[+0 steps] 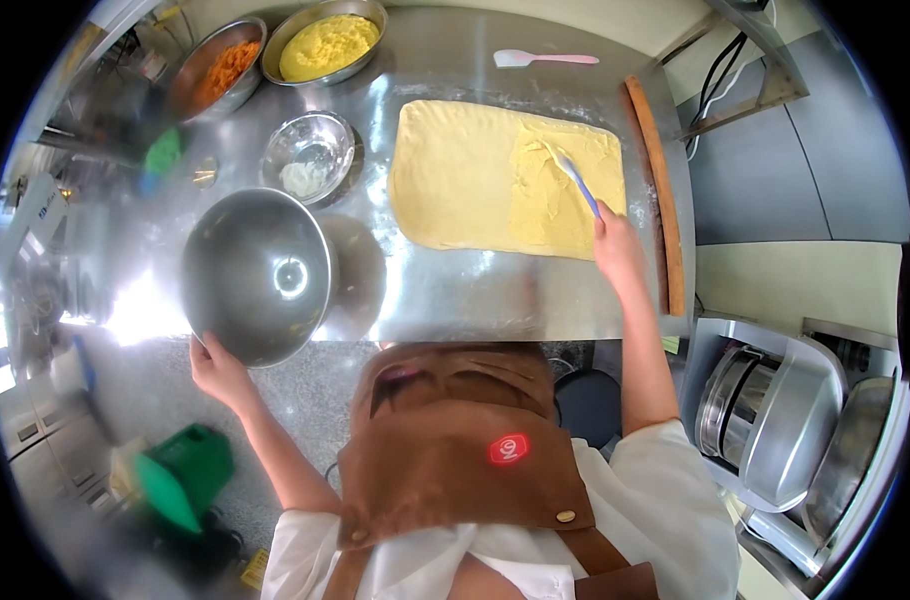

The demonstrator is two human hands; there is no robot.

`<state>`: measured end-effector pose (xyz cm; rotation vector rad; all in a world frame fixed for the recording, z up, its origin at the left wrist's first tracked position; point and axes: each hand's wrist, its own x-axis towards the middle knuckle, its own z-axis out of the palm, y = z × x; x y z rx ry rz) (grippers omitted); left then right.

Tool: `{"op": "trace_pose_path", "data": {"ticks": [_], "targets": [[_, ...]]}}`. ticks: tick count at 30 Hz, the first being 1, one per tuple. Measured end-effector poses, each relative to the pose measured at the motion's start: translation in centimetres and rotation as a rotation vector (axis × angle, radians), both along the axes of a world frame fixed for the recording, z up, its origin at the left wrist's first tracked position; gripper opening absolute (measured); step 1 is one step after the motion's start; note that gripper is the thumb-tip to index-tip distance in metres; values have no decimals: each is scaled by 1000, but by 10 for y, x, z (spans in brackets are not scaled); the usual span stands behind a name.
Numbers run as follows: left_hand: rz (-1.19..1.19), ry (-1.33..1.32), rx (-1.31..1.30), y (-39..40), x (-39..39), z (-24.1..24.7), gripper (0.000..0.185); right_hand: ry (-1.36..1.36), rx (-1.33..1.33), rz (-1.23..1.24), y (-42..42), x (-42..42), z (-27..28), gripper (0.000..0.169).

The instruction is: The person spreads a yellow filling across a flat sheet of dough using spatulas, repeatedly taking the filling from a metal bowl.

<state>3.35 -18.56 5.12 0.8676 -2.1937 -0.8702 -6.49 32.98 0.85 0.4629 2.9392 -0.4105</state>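
Note:
My right hand (618, 244) grips the blue handle of a spatula (581, 184), whose head touches the yellow spread (545, 202) on a sheet of rolled dough (455, 176). The spread covers the right part of the sheet; the left part is bare. My left hand (219, 371) holds the near rim of a large steel bowl (256, 277) that sits at the table's front edge, its inside facing up. Behind that bowl is a clear bowl (309, 157) with some white matter in it.
Steel bowls of yellow mash (329, 46) and shredded orange food (230, 71) stand at the back left of the steel table (455, 300). A pink-handled spatula (545, 58) lies at the back. Along the right edge runs a wooden strip (657, 195). A green container (189, 472) is below left.

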Motion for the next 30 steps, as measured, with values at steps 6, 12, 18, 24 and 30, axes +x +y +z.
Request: {"op": "trace_pose_path", "data": {"ticks": [6, 12, 18, 24, 30], "targets": [[16, 114, 162, -11, 4, -27, 24, -74, 155, 170, -32, -19, -12, 42], [41, 56, 210, -2, 4, -22, 23, -152, 128, 309, -24, 51, 17, 42], [60, 71, 241, 7, -1, -17, 23, -35, 1, 175, 5, 37, 38, 34], [18, 75, 267, 0, 0, -17, 25, 108, -53, 50, 44, -6, -63, 37], [29, 48, 259, -10, 4, -25, 27, 107, 50, -164, 68, -14, -68, 41]]}}
